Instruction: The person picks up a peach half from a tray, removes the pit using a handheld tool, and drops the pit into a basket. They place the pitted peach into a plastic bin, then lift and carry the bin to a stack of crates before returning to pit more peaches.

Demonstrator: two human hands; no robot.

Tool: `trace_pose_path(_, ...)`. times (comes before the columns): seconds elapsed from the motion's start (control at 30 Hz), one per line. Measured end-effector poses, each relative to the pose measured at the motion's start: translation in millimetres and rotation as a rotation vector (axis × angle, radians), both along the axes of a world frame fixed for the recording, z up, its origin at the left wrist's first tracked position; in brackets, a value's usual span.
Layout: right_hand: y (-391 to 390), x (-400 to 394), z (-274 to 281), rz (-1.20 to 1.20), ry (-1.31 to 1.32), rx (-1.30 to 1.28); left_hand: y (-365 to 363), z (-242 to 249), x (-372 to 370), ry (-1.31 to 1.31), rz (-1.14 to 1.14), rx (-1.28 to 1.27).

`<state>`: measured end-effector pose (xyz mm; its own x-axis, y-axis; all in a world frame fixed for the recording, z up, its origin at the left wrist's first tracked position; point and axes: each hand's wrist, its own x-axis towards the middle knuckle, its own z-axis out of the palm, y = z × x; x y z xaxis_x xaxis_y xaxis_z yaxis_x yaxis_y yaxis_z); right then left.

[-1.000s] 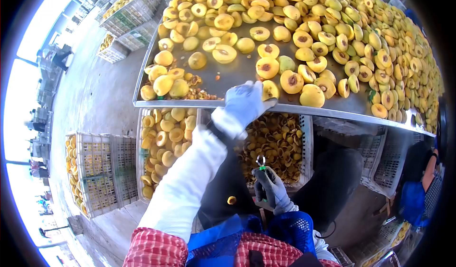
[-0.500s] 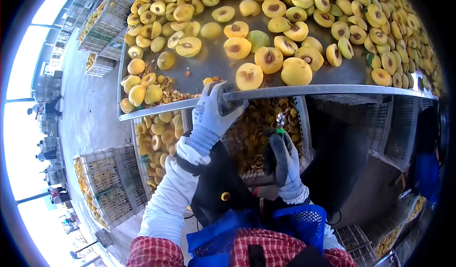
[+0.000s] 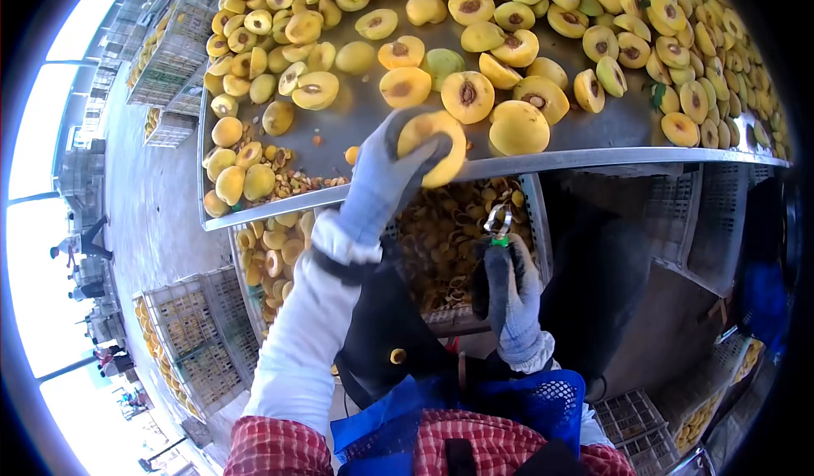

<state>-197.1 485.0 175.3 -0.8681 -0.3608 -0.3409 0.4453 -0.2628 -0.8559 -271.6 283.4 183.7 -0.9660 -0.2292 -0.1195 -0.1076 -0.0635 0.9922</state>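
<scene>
Gloved in grey, my left hand grips a yellow peach half over the front edge of the metal table. Lower and to the right, my right hand is closed on a small tool with a green collar and a looped metal tip that points up. Many halved peaches lie cut side up or down on the table, some showing brown hollows. Pits and scraps lie near its left front corner.
Below the table edge stand a crate of peach halves and one of peels and scraps. Stacked crates stand on the floor at left. A blue basket is at my waist. People are far left.
My left hand has gone from the table edge onto a peach half and now holds it raised over the edge. My right hand still holds the tool, slightly lower.
</scene>
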Motion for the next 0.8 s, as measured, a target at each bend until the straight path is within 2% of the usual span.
trace_pose_path(0.03,5.6,-4.7,10.8,0.034,-0.014,0.012,8.6,15.9,19.8,-0.082,-0.046,-0.206)
trace_pose_path(0.07,1.1,-0.4,11.7,-0.003,0.045,-0.032,20.0,14.1,41.0,-0.156,0.044,0.027)
trace_pose_path(0.1,-1.6,-3.0,12.4,0.07,0.436,0.193,26.8,10.0,60.2,-0.177,0.067,0.144)
trace_pose_path(0.17,-6.0,4.8,14.3,0.307,0.442,0.444,38.2,6.5,85.0,-0.169,0.107,0.229)
trace_pose_path(0.2,-7.5,11.6,7.1,0.319,0.479,0.486,41.2,6.6,96.6,-0.179,0.174,0.494)
trace_pose_path(0.27,-7.8,23.7,2.4,0.333,0.625,0.497,45.9,2.7,112.2,-0.103,0.203,0.444)
trace_pose_path(0.43,-22.2,50.2,4.5,0.416,0.171,0.26,44.0,-8.3,146.1,-0.035,0.265,0.317)
trace_pose_path(0.47,-21.1,58.4,-5.0,0.415,0.14,0.192,44.0,-9.9,151.7,-0.016,0.272,0.278)
trace_pose_path(0.53,-23.5,84.3,-12.5,0.243,0.192,0.195,47.8,-12.0,161.5,0.016,0.306,0.174)
trace_pose_path(0.6,-15.4,83.8,-4.9,0.346,-0.359,0.023,49.3,-17.5,173.6,-0.014,0.311,0.173)
trace_pose_path(0.63,-19.2,87.1,-1.0,0.359,-0.157,0.108,49.9,-17.3,178.2,-0.044,0.299,0.209)
trace_pose_path(0.67,-18.2,88.7,1.0,0.406,-0.027,0.156,49.9,-14.0,182.3,-0.02,0.296,0.131)
trace_pose_path(0.73,-14.3,104.5,-11.4,0.334,0.249,0.294,53.0,-11.9,188.0,0.054,0.335,0.185)
trace_pose_path(0.8,-12.8,100.5,-9.9,0.351,0.093,0.167,55.4,-4.5,191.2,0.125,0.417,0.166)
